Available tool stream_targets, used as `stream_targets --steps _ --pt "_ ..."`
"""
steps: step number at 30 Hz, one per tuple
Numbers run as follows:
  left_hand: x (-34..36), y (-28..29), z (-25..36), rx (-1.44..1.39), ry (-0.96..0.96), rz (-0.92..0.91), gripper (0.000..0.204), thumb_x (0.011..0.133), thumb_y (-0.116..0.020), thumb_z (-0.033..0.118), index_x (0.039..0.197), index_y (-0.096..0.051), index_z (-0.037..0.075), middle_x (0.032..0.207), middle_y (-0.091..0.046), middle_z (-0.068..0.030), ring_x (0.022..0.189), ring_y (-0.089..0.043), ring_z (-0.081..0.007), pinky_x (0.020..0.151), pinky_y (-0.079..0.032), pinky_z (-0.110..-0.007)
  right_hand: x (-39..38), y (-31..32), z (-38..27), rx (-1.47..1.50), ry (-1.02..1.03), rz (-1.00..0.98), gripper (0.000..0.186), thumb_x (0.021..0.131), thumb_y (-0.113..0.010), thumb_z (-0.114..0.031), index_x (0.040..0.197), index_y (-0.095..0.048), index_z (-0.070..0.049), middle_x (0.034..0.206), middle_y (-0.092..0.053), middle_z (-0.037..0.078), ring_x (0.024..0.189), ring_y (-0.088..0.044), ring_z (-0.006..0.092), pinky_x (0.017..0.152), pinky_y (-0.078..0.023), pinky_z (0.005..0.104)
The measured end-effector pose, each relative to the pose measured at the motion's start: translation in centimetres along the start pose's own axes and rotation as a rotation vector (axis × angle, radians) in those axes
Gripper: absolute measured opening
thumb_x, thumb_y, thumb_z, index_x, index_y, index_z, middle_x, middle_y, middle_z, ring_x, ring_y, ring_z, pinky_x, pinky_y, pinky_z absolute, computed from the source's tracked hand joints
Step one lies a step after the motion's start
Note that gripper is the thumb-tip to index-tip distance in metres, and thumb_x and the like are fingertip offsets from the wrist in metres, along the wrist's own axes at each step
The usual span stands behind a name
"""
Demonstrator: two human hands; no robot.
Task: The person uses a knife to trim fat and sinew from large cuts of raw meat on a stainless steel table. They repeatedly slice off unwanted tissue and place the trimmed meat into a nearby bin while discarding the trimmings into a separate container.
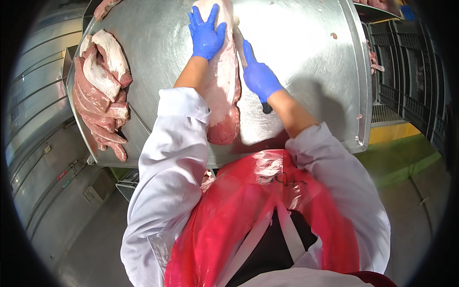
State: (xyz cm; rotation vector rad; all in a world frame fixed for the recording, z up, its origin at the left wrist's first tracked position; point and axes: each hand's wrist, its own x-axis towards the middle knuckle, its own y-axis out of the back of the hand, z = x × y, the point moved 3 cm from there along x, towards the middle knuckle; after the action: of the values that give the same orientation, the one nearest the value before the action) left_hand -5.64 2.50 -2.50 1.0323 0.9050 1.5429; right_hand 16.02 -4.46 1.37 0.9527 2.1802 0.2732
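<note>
A long slab of pale, fat-covered meat (pixel 222 95) lies lengthwise on the metal table, its redder end toward me. My left hand (pixel 207 36), in a blue glove, rests flat on its far part with the fingers spread. In my blue-gloved right hand (pixel 260 79) is a knife (pixel 240 45), gripped by its dark handle, with the index finger stretched along the back of it. The blade points away from me and runs along the right edge of the slab; whether it cuts into the meat at its tip I cannot tell.
The steel table (pixel 296 52) has a raised rim. At its left lies a pile of cut meat (pixel 103 91), with a thin metal rod (pixel 138 118) beside it. Dark plastic crates (pixel 411 71) stand to the right. Small scraps (pixel 333 36) dot the surface.
</note>
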Motion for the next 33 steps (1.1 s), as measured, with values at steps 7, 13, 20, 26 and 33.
stream_targets --steps 7,13,20,26,33 --pt "3.2 2.1 -7.5 -0.009 0.247 0.052 0.079 0.096 -0.06 0.044 0.16 -0.028 0.011 0.163 -0.007 -0.0368 0.152 -0.01 -0.0533 0.124 -0.015 -0.055 -6.6 -2.0 3.8 0.044 0.083 -0.057 0.077 0.097 -0.044 -0.013 0.163 -0.007 -0.019 0.085 -0.066 0.037 0.081 -0.067 0.051 0.078 -0.052 0.0563" --pt "-10.3 3.2 -2.0 -0.127 0.101 -0.034 0.079 0.094 -0.063 0.031 0.159 -0.027 0.004 0.162 -0.013 -0.0369 0.15 -0.014 -0.0546 0.123 -0.018 -0.054 2.2 1.7 1.4 0.293 0.074 -0.077 0.076 0.097 -0.046 -0.014 0.164 -0.014 -0.03 0.079 -0.064 0.022 0.061 -0.063 0.0265 0.065 -0.056 0.0415" --pt "-12.9 4.4 0.7 -0.109 0.099 0.01 0.072 0.096 -0.06 0.028 0.158 -0.031 0.007 0.162 -0.015 -0.0369 0.152 -0.014 -0.0504 0.124 -0.016 -0.052 10.4 -1.2 -3.8 -0.062 0.276 0.026 0.083 0.089 -0.045 -0.01 0.164 -0.007 -0.012 0.111 -0.068 0.029 0.09 -0.07 0.0375 0.082 -0.056 0.0448" --pt "-12.8 3.0 0.7 -0.048 0.132 0.114 0.069 0.095 -0.058 0.031 0.157 -0.037 0.01 0.161 -0.018 -0.0366 0.148 -0.019 -0.0563 0.122 -0.018 -0.056 1.0 -1.9 -2.6 -0.077 0.137 -0.185 0.08 0.092 -0.039 -0.009 0.163 -0.001 -0.008 0.124 -0.063 0.034 0.106 -0.069 0.0423 0.096 -0.052 0.0481" --pt "-11.9 2.2 0.9 -0.023 0.154 0.153 0.066 0.096 -0.053 0.035 0.156 -0.039 0.009 0.16 -0.02 -0.0366 0.148 -0.02 -0.0564 0.122 -0.02 -0.057 -9.4 -3.5 -0.5 -0.04 -0.012 -0.23 0.079 0.092 -0.038 -0.004 0.162 -0.003 -0.011 0.108 -0.067 0.034 0.089 -0.07 0.0458 0.078 -0.056 0.0523"
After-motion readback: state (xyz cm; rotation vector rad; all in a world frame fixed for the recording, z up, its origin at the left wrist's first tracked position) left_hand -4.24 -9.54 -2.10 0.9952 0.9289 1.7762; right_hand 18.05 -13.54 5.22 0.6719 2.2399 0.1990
